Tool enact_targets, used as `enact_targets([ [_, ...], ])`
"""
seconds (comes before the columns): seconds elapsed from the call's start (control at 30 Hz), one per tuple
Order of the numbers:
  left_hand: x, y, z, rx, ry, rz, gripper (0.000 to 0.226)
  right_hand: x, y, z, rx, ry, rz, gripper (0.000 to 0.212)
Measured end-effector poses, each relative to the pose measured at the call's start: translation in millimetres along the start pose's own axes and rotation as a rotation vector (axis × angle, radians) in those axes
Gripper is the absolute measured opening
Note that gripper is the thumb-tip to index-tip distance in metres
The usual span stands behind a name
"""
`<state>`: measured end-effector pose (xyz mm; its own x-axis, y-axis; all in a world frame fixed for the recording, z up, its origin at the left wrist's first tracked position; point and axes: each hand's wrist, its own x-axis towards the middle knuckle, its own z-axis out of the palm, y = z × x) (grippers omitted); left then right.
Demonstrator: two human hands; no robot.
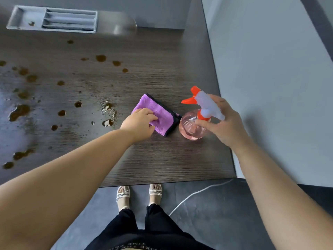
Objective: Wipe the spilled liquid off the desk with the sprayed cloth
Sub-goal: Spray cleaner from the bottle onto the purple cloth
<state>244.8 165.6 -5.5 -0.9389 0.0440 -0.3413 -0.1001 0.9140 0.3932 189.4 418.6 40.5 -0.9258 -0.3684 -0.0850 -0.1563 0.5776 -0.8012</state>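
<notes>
We've got the L hand [142, 121] on the cloth [162, 112], fingers [152, 116] bent & bunching its near edge. We reckon that pins it to the worktop [162, 159] for spraying, ready to drag after. R hand [223, 123] wraps the bottle [191, 129] at the neck, fingers curled round the sprayer head, nozzle [195, 90] tipped away from us. Bottle's just beside the cloth's R end; can't tell if its base rests or is lifted.

Cloth: purple fluffy microfibre, folded, dark trim. Bottle: clear pink ribbed plastic, round belly, frosted head w/ orange trigger [187, 101]. Spill [19, 111]: brown blotches & drops scattered L of the cloth, nearest ones close by; none wiped yet, we judge. Worktop: dark wood-grain, looks smooth, so should wipe easily.
</notes>
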Motion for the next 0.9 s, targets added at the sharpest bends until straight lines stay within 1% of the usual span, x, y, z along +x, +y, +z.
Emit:
enact_targets([
  [0.07, -5, 1, 1, 0.011, 0.005, -0.002, 0.042, 8, -1, -1, -0.056, -0.087, -0.055, 0.082],
  [0.17, -8, 0, 0, 0.027, 0.000, 0.023, 0.045, 17, -10, 5, -0.011, -0.098, -0.237, 0.095],
  [0.2, -9, 0, 0, 0.035, -0.011, 0.029, 0.047, 19, -13, 8, 0.034, -0.097, -0.282, 0.093],
  [0.27, -12, 1, 0, 0.043, -0.038, 0.025, 0.050, 20, -19, 14, 0.113, -0.134, -0.356, 0.079],
  [0.33, -13, 1, -1, 0.045, -0.064, 0.016, 0.052, 19, -24, 18, 0.155, -0.161, -0.364, 0.069],
  [0.43, -15, 2, -2, 0.060, -0.083, 0.017, 0.054, 17, -27, 25, 0.131, -0.088, -0.366, 0.060],
  [0.47, -16, 2, -3, 0.077, -0.075, 0.007, 0.055, 17, -28, 27, 0.162, -0.049, -0.336, 0.053],
  [0.53, -22, 3, -3, 0.145, -0.039, -0.031, 0.058, 19, -33, 28, 0.305, 0.007, -0.174, 0.035],
  [0.57, -25, 3, -3, 0.196, -0.028, -0.044, 0.061, 20, -35, 27, 0.394, -0.005, -0.069, 0.029],
  [0.6, -28, 2, -2, 0.247, -0.029, -0.043, 0.063, 21, -36, 26, 0.465, -0.064, 0.041, 0.026],
  [0.67, -33, 0, -2, 0.317, -0.068, -0.027, 0.067, 23, -35, 26, 0.472, -0.263, 0.189, 0.032],
  [0.73, -35, -2, -3, 0.358, -0.141, -0.021, 0.069, 22, -34, 30, 0.404, -0.401, 0.251, 0.044],
  [0.83, -35, -6, -3, 0.433, -0.218, -0.018, 0.070, 25, -38, 44, 0.343, -0.453, 0.290, 0.050],
  [0.9, -35, -8, -2, 0.450, -0.227, -0.033, 0.070, 27, -44, 52, 0.281, -0.481, 0.285, 0.048],
])
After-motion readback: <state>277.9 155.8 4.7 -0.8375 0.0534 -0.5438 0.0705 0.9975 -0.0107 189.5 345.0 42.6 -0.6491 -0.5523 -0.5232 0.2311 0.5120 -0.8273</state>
